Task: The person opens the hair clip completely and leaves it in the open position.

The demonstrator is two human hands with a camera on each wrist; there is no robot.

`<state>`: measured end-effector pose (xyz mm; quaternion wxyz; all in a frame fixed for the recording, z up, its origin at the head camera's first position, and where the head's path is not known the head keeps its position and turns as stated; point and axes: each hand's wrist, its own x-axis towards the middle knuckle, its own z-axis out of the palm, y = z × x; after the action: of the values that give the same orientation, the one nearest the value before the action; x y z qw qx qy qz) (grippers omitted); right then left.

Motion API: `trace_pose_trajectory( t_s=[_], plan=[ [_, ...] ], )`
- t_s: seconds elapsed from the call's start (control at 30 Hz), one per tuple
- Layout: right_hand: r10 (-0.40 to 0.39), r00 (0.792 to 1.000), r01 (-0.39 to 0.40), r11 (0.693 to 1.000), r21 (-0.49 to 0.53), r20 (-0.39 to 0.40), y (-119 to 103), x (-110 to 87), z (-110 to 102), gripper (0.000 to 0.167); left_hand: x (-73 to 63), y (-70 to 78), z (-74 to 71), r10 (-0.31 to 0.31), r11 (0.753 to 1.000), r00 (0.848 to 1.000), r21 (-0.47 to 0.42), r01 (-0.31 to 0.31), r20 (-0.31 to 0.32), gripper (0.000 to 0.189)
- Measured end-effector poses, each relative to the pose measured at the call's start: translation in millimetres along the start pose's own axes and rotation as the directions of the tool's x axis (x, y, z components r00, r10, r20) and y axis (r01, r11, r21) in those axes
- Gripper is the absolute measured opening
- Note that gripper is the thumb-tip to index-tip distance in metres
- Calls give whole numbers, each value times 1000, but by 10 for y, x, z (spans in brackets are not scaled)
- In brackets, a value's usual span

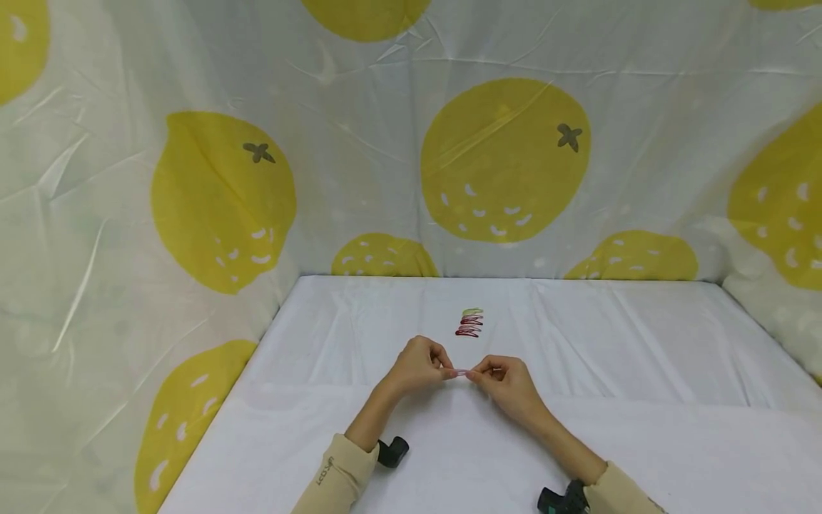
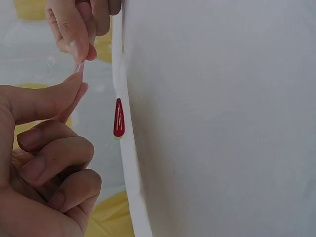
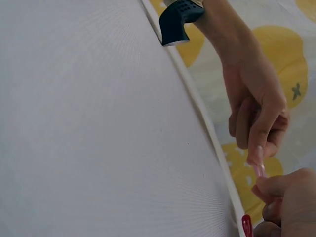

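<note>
Between the two hands, above the white table, is a small pink snap hair clip (image 1: 461, 372). My left hand (image 1: 417, 368) pinches one end of it with thumb and forefinger. At the other end, the thumb and forefinger of my right hand (image 1: 510, 385) pinch it too. The fingertips cover most of the clip, so only a short pink middle stretch (image 2: 81, 68) shows. Beyond the hands, several snap hair clips (image 1: 470, 321) lie in a column, red ones nearer and yellow-green at the far end. One red clip (image 2: 119, 121) appears in the left wrist view.
A white cloth with soft creases covers the table (image 1: 642, 343). Behind and to the sides hangs a pale curtain (image 1: 359, 157) printed with yellow lemons. Black wrist devices (image 1: 393, 452) sit at both cuffs.
</note>
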<state>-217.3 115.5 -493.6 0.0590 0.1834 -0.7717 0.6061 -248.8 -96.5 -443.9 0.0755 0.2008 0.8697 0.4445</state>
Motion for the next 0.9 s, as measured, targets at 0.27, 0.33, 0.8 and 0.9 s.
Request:
trace_pose_trajectory(
  t_s=[0.27,0.33,0.8,0.9],
  plan=[
    [-10,1000,10,1000,-29,-4,-27,-16,18,12,-17,1,11,-26,999,999,22,26,18,12],
    [-13,1000,13,999,-43,-10,-29,-23,23,11,-18,-9,19,-20,1000,1000,22,19,24,12],
    [4,999,-7,998,-65,-40,16,-11,22,11,-14,-20,50,19,1000,1000,23,-18,-9,11],
    [30,998,-33,998,-62,-55,25,-13,2,8,-13,-16,40,19,1000,1000,-12,-19,-3,10]
  ],
)
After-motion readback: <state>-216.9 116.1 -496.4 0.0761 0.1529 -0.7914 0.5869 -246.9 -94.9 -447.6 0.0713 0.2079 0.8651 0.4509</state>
